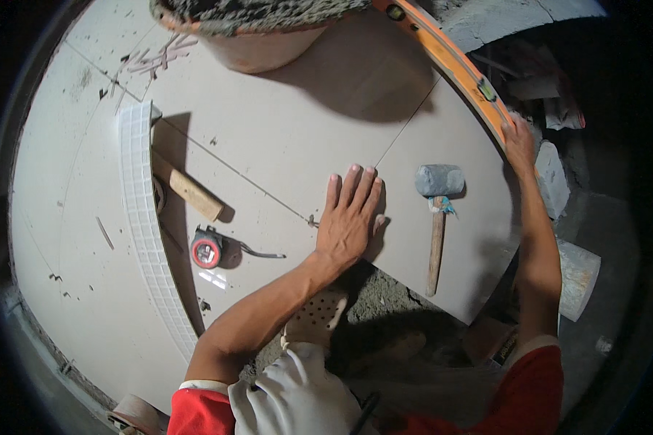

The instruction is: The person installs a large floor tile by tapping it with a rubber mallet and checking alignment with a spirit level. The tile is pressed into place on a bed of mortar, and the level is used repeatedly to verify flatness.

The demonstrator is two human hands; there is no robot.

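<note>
Left fingers (350,188) are lying flat, slightly spread, on pale tiles (403,239). Right fingers (514,129) are gripping an orange level (450,59) by one end, its length extending ahead and left. Mallet (437,217) is lying right of left fingers, tape measure (207,250) sitting left.

Passage: bare tile floor (408,239) between left hand (347,225) and mallet (440,180); also between left hand and bucket (261,52). Obstacles: bucket, far; orange level (453,61), far right, near end in right hand (519,141); left, gridded strip (144,217), wooden handle (196,196), tape measure (206,251); right, mallet.
</note>
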